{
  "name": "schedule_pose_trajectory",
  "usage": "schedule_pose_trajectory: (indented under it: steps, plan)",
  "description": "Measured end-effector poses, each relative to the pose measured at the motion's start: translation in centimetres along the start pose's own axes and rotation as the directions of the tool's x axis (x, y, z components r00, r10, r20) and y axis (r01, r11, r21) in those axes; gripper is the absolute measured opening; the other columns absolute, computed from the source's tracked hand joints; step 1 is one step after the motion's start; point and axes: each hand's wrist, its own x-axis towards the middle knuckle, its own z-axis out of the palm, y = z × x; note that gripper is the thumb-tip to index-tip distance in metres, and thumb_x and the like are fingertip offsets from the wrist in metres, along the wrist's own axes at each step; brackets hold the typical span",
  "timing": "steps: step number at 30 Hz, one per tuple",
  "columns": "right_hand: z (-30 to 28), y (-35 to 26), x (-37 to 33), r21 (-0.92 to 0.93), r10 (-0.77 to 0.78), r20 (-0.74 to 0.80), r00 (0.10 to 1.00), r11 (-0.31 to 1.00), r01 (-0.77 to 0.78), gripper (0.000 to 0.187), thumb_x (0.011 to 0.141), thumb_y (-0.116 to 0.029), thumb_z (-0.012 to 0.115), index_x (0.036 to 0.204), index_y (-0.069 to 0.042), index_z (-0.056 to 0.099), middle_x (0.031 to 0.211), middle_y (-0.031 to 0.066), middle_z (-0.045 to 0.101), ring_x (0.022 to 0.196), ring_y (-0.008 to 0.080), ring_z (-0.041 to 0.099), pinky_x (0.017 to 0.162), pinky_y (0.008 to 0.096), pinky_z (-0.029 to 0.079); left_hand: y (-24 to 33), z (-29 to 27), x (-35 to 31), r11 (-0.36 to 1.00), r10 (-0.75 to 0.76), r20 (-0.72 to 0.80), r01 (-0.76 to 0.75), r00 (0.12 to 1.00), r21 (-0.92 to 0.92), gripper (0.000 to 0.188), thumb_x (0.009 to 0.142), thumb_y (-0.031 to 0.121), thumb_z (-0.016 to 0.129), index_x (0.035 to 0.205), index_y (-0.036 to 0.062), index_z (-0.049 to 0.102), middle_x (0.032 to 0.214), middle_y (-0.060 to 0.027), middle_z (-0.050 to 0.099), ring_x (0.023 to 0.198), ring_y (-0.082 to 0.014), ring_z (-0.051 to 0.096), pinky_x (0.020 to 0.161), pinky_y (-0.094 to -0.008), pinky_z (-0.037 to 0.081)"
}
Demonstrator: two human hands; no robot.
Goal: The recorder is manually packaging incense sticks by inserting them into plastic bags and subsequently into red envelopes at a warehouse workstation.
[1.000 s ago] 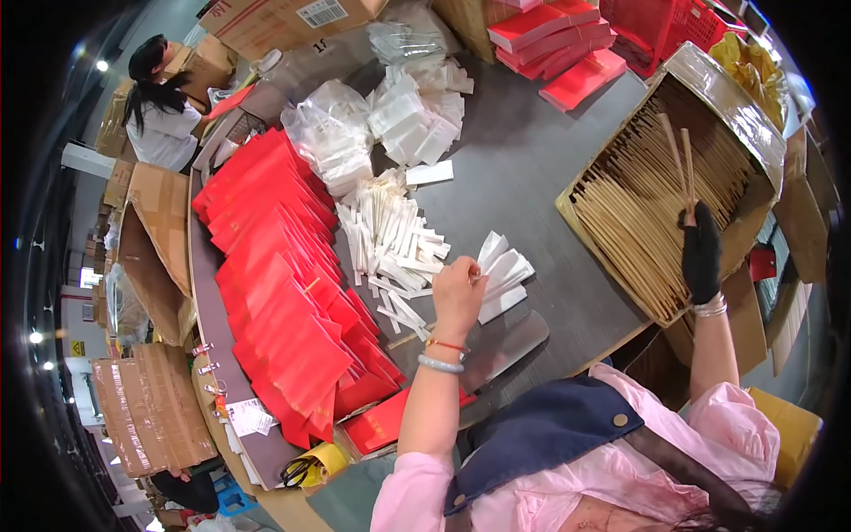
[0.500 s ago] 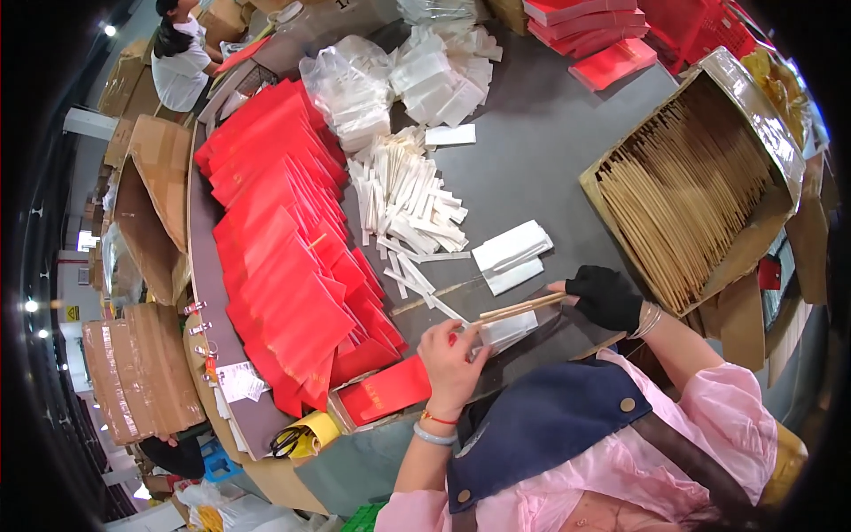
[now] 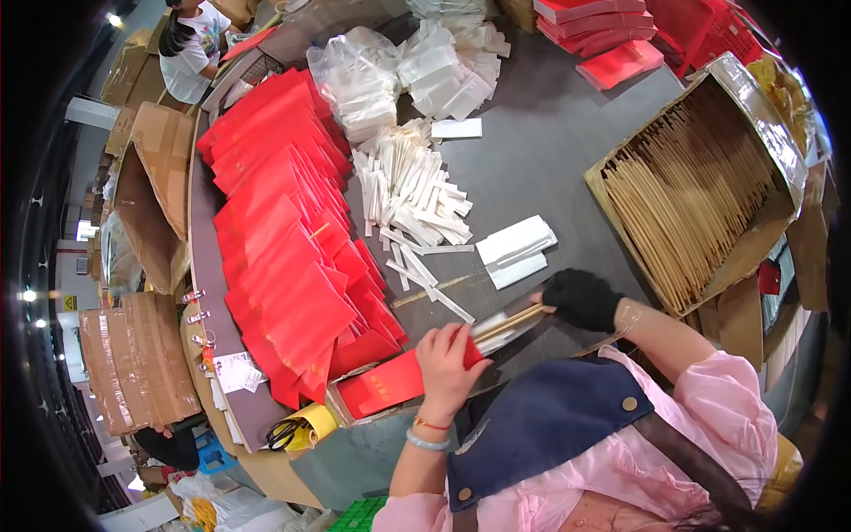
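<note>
My left hand (image 3: pixel 450 365) is closed over the right end of a red paper sleeve (image 3: pixel 381 388) at the table's near edge. In a black fingerless glove, my right hand (image 3: pixel 581 300) grips a pair of wooden chopsticks (image 3: pixel 510 326) by their right end. Their left end meets the red sleeve by my left fingers; whether the tips are inside is hidden. A white paper packet (image 3: pixel 512 335) lies under the chopsticks. Just beyond are folded white napkins (image 3: pixel 516 251) and a heap of thin white paper-wrapped sticks (image 3: pixel 412 191).
A large pile of red sleeves (image 3: pixel 284 239) covers the left side. At right, an open carton (image 3: pixel 612 208) holds many chopsticks. Plastic bags of white packets (image 3: pixel 355 84), stacked red sleeves (image 3: pixel 620 62) and a red crate (image 3: pixel 722 40) stand far back. Another person (image 3: pixel 191 53) sits far left.
My right hand has moved left with the chopsticks toward the red sleeve. My left hand has gone from touching the chopsticks' left end to closing on the sleeve's end.
</note>
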Motion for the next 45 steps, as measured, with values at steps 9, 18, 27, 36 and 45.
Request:
schedule_pose_trajectory:
  steps: [9, 18, 27, 36, 45]
  plan:
    - [5.0, -1.9, 2.0, 0.481, 0.113, -0.181, 0.977, 0.876, -0.012, 0.027, 0.075, -0.022, 0.076, 0.092, -0.005, 0.064, 0.087, 0.0127, 0.061, 0.084, 0.029, 0.061, 0.076, 0.0377, 0.05, 1.3, 1.6, 2.3, 0.996, 0.042, 0.026, -0.044, 0.999, 0.081, 0.07, 0.062, 0.022, 0.083, 0.124, 0.0049, 0.057, 0.119, -0.0095, 0.055, 0.111, -0.0317, 0.049, 0.094, -0.0443, 0.038]
    - [-1.6, -4.7, 2.8, -0.053, -0.066, -0.056, 0.996, 0.997, 0.063, 0.069, 0.061, -0.04, 0.084, 0.118, -0.013, 0.057, 0.112, 0.0123, 0.059, 0.108, 0.0319, 0.055, 0.097, 0.045, 0.038, 2.2, -3.2, 4.4, 0.967, 0.147, 0.335, -0.207, 0.931, 0.152, 0.034, 0.066, 0.013, 0.071, 0.099, 0.0152, 0.064, 0.114, -0.0126, 0.055, 0.107, -0.0322, 0.051, 0.086, -0.0422, 0.043]
    - [-5.8, -4.0, 1.1, -0.006, 0.137, -0.205, 0.969, 0.99, -0.141, 0.064, 0.063, -0.042, 0.08, 0.113, -0.009, 0.059, 0.105, 0.0109, 0.059, 0.104, 0.0312, 0.055, 0.097, 0.0449, 0.036, -6.0, -10.7, 5.4, 0.895, 0.037, -0.452, 0.172, 0.891, 0.411, 0.023, 0.07, 0.009, 0.07, 0.093, 0.0061, 0.066, 0.111, -0.0167, 0.058, 0.104, -0.0358, 0.053, 0.09, -0.0476, 0.044]
    - [-4.9, -5.2, 1.0, -0.149, 0.014, -0.086, 0.996, 0.989, -0.027, 0.062, 0.064, -0.043, 0.079, 0.113, -0.01, 0.06, 0.105, 0.0089, 0.059, 0.102, 0.028, 0.056, 0.098, 0.0456, 0.034, -2.3, 2.5, -1.0, 0.882, -0.471, -0.144, 0.467, 0.87, -0.064, 0.087, 0.066, 0.046, 0.082, 0.133, 0.001, 0.05, 0.138, -0.0163, 0.045, 0.131, -0.0346, 0.038, 0.112, -0.0602, 0.014]
    - [-0.5, -7.8, 4.3, -0.023, -0.039, 0.209, 0.977, 0.999, 0.045, 0.07, 0.068, -0.058, 0.071, 0.117, -0.01, 0.06, 0.113, 0.0132, 0.059, 0.109, 0.0311, 0.054, 0.098, 0.0478, 0.034, -1.7, 2.2, -0.6, 0.896, -0.437, -0.105, 0.424, 0.893, -0.131, 0.081, 0.068, 0.041, 0.082, 0.131, -0.0003, 0.051, 0.137, -0.0156, 0.047, 0.13, -0.032, 0.041, 0.113, -0.0576, 0.013]
